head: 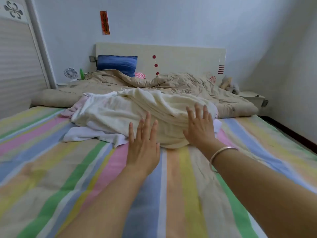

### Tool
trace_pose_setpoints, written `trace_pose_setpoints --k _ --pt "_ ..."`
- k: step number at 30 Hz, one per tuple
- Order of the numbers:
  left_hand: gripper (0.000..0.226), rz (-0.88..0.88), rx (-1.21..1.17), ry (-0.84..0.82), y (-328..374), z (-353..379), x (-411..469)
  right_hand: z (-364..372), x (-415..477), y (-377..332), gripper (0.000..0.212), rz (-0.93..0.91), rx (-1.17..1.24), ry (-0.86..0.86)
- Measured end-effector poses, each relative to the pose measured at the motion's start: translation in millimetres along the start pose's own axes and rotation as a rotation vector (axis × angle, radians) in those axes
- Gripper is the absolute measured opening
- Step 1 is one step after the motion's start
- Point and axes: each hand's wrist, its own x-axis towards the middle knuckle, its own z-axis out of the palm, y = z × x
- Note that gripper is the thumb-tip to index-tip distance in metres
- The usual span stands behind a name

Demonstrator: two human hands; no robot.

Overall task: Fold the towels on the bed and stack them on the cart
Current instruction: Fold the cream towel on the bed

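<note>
A loose heap of towels lies in the middle of the bed with its striped sheet (51, 169). A cream towel (130, 110) is on top, a white towel (89, 133) sticks out at the lower left, and a pale pink one (75, 109) peeks out at the left. My left hand (143, 148) hovers open with fingers spread at the heap's near edge. My right hand (199, 127), with a metal bangle on its wrist, is open over the cream towel's right end. Neither hand grips anything. No cart is in view.
A crumpled beige quilt (171, 83) fills the head of the bed, with a blue pillow (117, 63) against the cream headboard (188, 57). A small fan (70, 73) and green bottle (82, 73) stand at left, a white nightstand (251, 98) at right.
</note>
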Motion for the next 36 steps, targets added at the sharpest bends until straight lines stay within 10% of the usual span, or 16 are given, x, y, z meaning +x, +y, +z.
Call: trace_pose_setpoints --k 3,7,15,20,23,28,32,36 --pt "0.07 0.037 0.036 -0.103 -2.6 16.8 6.2 12.0 34.5 3.6 0.087 0.075 -0.157 -0.089" --pt "0.073 0.083 -0.024 -0.179 -0.1 34.9 0.0 23.5 48.9 11.2 0.028 0.095 -0.123 -0.141" --pt "0.125 -0.225 -0.674 -0.389 23.9 8.5 -16.4 -28.8 -29.9 -41.0 0.025 0.577 1.482 -0.321" --pt "0.011 -0.43 -0.852 0.067 25.9 -52.0 -39.0 -84.5 -112.5 -42.9 0.03 0.706 2.104 -0.461" --pt "0.014 -0.167 -0.611 -0.065 9.5 -105.9 -63.0 -112.1 -159.8 -27.3 0.039 0.68 2.105 -0.503" --pt "0.014 0.23 -0.177 -1.043 26.7 -202.7 -99.4 -143.3 -230.6 4.8 0.042 0.487 1.814 -0.871" --pt "0.012 -0.017 -0.293 -1.772 36.2 -241.0 -133.4 -159.6 -262.7 31.1 0.032 0.158 1.302 -1.496" --pt "0.064 -0.167 -0.473 -1.736 12.8 -236.9 -139.7 -153.6 -262.4 36.8 0.032 0.158 0.718 -1.352"
